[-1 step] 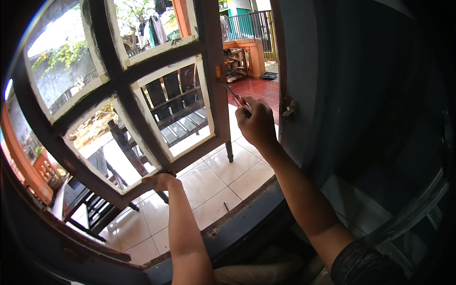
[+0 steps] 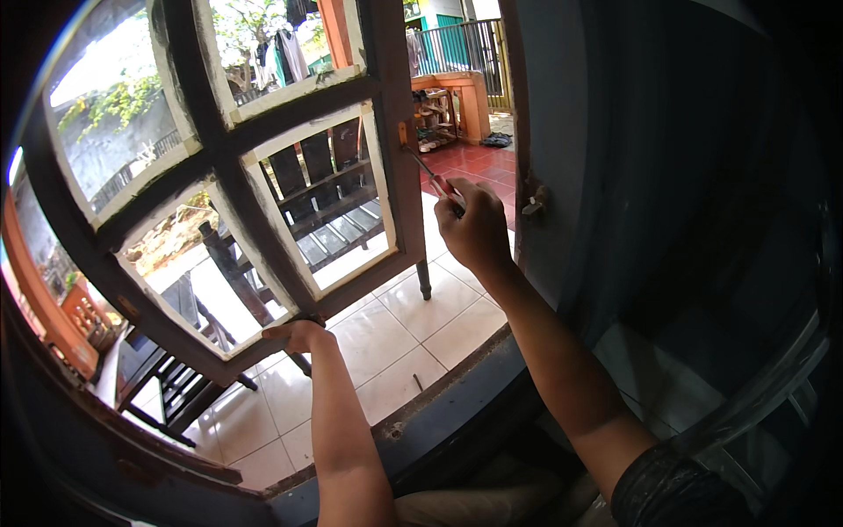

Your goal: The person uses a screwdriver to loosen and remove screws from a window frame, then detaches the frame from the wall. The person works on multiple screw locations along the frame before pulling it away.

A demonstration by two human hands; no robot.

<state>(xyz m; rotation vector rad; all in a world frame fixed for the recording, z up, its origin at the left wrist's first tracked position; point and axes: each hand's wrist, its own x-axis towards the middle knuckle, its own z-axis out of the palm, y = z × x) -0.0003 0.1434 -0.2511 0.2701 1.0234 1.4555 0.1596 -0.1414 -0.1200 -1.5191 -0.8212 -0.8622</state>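
Observation:
A dark wooden window sash (image 2: 226, 158) with pale tape or paint along its glass edges stands swung outward on the left. My left hand (image 2: 300, 335) grips its bottom rail from below, its fingers partly hidden by the wood. Closed around the red and clear handle of a screwdriver (image 2: 443, 185), my right hand (image 2: 477, 226) is at the sash's free edge. The screwdriver's thin shaft slants up and left, its tip at that edge, just below a small orange-brown patch (image 2: 404, 133). Whether the tip sits in a screw or a hole is too small to tell.
Below me runs the dark window sill (image 2: 457, 400). To the right, the frame post carries a small metal catch (image 2: 533, 206). Outside are a dark slatted bench (image 2: 329, 224), a pale tiled floor (image 2: 399, 312), a shoe rack (image 2: 434, 119) and a low orange wall (image 2: 474, 104).

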